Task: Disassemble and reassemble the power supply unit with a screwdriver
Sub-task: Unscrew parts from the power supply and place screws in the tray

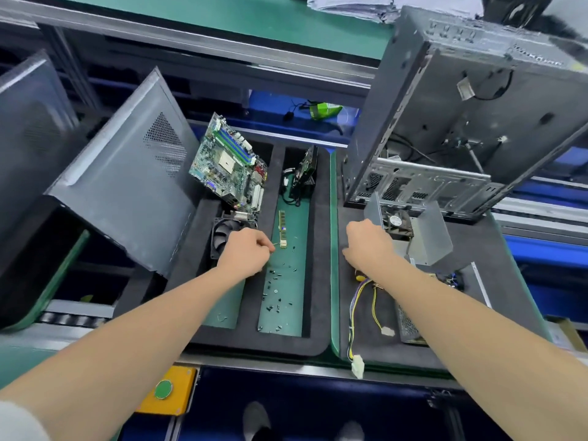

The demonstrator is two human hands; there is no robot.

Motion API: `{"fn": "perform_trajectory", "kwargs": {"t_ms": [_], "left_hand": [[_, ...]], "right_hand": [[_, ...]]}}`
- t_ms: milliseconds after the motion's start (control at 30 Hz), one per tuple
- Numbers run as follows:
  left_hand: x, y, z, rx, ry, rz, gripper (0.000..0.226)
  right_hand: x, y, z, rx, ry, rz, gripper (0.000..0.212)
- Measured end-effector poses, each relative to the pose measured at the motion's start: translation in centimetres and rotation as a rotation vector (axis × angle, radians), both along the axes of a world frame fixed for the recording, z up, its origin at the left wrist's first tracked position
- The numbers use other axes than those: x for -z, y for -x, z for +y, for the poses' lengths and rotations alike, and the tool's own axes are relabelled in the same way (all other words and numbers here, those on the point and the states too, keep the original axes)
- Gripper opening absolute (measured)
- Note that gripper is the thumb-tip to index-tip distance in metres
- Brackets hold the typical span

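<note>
- Clearance, right side: the right hand (369, 243) sits over a black mat (509, 281). The open computer case (461, 122) closes the mat off at 12 o'clock. Bare mat lies at 4 o'clock, out to the bench edge.
- Clearance, left side: the left hand (243, 249) is over a foam tray (318, 249), with a cooler fan (222, 238) just beside it at 9 o'clock and a memory stick (282, 229) near at 2 o'clock. Loose screws (276, 288) are scattered on the green compartment floor at 5 o'clock.
- Hand state: the left hand's fingers are curled and pinch a thin pale piece (272, 246). The right hand's fingers curl out of sight; I cannot tell whether they hold anything.
- Task item: the power supply cover (426, 237), fan facing the person, stands at 1 o'clock of the right hand, touching it. The lower shell (409, 326) lies under the right forearm.
- Axis: the wire harness (354, 308) runs 12 to 6 o'clock, connectors at the near edge.
- Surroundings: a motherboard (227, 167) leans in the tray at 11 o'clock; a side panel (127, 173) leans at 9 o'clock.
</note>
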State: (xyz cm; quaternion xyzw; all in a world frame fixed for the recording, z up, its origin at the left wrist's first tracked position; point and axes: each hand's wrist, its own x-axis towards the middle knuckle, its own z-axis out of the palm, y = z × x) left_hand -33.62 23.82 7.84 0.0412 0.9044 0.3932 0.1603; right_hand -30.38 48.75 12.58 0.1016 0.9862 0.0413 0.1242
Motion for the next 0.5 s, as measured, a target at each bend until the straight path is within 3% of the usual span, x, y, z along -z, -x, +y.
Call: {"fn": "perform_trajectory", "kwargs": {"t_ms": [133,267,500], "left_hand": [[0.4,-0.6,-0.4,0.049,-0.076,-0.044,0.034],[1.4,-1.6,-1.5,0.102,-0.108,-0.019,0.032],[2.6,-2.2,-3.8,-0.002,-0.097,0.022,0.036]], "right_hand": [[-0.6,0.7,-3.8,-0.134,0.172,-0.052,0.003],[1.3,0.6,-7.6,-0.267,0.337,-0.275,0.013],[7.9,0.2,-11.4,-0.255,0.232,-0.462,0.014]]}}
